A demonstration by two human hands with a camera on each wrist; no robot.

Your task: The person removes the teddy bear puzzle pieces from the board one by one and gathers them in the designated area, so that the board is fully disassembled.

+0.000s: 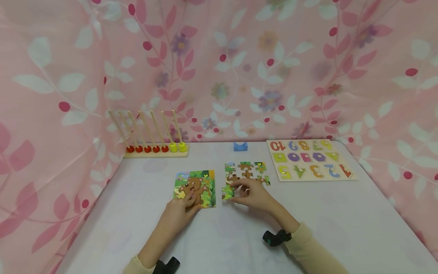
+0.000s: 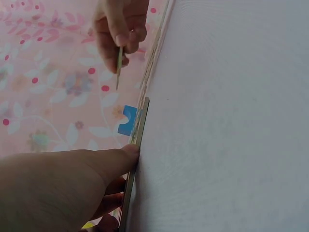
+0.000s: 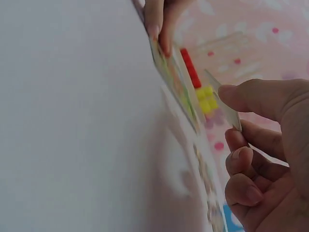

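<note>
Soft light fills the head view; wrist views are dimmer; the right's yellow beads [image 3: 206, 102] blur.

Bead rack [image 1: 155, 154], number board [image 1: 305, 164]

the head camera, farthest back, looks forward and down over the white tablecloth [image 1: 219, 243], taking in both hands and the floral cloth backdrop [image 1: 239, 76]. the left wrist camera sits low, close behind the left hand [image 1: 178, 210], facing the backdrop with its picture turned sideways. the right wrist camera, equally close to the right hand [image 1: 252, 194], is turned the opposite way. each wrist view catches the other hand, and both share the blue notched block [image 2: 127, 120].
</note>
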